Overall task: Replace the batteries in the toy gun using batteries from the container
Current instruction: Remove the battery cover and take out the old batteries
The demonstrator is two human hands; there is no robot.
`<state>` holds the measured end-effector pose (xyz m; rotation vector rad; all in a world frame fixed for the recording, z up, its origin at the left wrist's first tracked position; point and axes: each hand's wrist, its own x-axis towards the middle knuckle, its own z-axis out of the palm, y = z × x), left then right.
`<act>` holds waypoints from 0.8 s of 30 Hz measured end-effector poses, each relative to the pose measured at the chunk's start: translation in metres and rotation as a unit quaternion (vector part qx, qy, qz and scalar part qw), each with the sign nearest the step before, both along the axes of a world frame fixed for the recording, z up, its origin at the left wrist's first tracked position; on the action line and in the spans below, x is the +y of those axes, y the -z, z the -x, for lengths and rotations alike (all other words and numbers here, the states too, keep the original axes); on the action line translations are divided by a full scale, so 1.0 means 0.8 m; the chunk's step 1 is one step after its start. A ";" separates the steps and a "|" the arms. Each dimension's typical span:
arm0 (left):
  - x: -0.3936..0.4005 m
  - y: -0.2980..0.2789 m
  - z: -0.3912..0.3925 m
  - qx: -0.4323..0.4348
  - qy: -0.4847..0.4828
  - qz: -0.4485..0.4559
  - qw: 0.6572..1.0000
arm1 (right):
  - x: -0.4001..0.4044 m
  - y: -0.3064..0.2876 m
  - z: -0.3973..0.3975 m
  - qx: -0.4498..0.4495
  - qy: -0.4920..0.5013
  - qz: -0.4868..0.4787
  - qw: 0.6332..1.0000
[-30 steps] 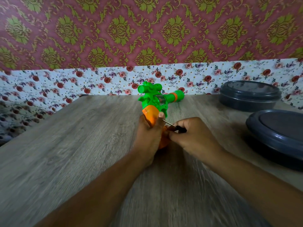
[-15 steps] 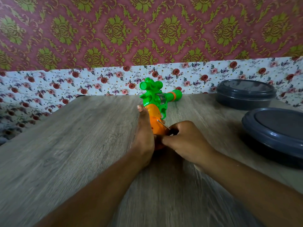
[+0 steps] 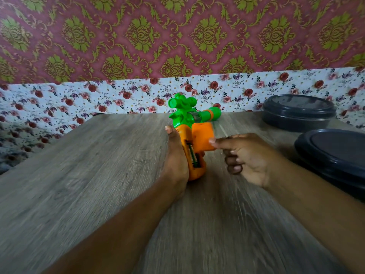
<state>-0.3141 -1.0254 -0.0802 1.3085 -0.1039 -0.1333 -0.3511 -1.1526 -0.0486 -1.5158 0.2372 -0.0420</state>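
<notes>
A green and orange toy gun [image 3: 186, 117] lies on the wooden table [image 3: 79, 175], its orange handle pointing at me. My left hand [image 3: 175, 159] grips the handle from the left side. My right hand [image 3: 245, 155] pinches the orange battery cover [image 3: 202, 137], lifted off the handle and held just to its right. The open compartment [image 3: 192, 155] shows batteries inside. A dark tip, perhaps of the screwdriver, shows above my right hand's knuckles.
Two dark grey lidded containers stand at the right: one at the back [image 3: 298, 111], one nearer [image 3: 333, 155]. A flowered wall strip [image 3: 98, 99] runs behind the table's far edge.
My right hand stopped working the screwdriver at the handle, pulled the orange cover off and moved it right. The battery compartment now lies open. My left hand kept its hold.
</notes>
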 end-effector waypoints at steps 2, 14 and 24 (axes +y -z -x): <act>0.001 0.001 -0.004 -0.001 0.000 0.010 1.000 | -0.017 -0.002 -0.005 -0.007 0.049 0.018 0.999; 0.003 0.003 -0.009 0.026 -0.009 0.030 0.999 | -0.070 0.028 -0.028 0.036 0.169 0.404 0.898; 0.004 0.003 -0.008 0.021 -0.009 0.041 0.999 | -0.071 0.026 -0.026 0.038 0.146 0.464 0.873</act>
